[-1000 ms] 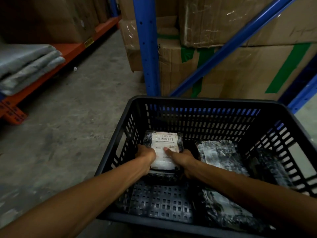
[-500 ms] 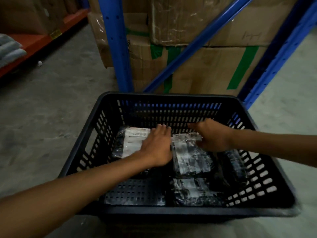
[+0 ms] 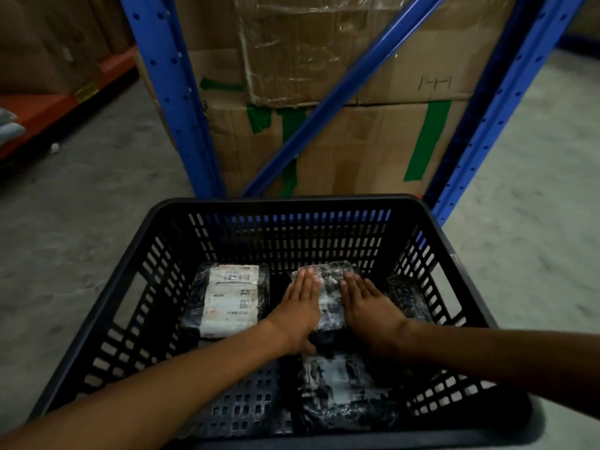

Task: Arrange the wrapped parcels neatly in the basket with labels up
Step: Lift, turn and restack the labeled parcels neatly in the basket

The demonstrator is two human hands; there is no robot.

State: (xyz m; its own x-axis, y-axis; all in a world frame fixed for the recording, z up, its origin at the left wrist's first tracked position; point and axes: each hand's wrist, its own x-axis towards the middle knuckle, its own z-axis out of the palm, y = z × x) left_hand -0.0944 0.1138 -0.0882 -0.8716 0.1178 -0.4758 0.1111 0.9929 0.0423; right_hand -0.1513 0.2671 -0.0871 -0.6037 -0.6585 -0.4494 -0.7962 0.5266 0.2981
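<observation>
Parcels wrapped in black film lie on the floor of the black slatted basket (image 3: 168, 251), and the labelled parcel (image 3: 230, 298) at its far-left makes the best landmark: it sits label up, long axis running from near to far. Just to the right of it lies the middle parcel (image 3: 328, 300), parallel to it and near but not touching. Both hands rest flat on this one, fingers extended and together, palms down, clamped on nothing. The left hand (image 3: 300, 308) covers the edge nearer the landmark; the right hand (image 3: 365, 303) covers the far edge. Each hand runs along the parcel's length, so neither is clearly nearer (they bracket it evenly). Whether its pale top is a label is too blurred to tell.

Nearer the person than the middle parcel, a front parcel (image 3: 337, 389) lies with a pale smeared face up. Farthest from the landmark, a dark parcel (image 3: 407, 297) sits against the right wall, no label showing. My judgement: the next move is squaring the middle parcel up beside the landmark.
</observation>
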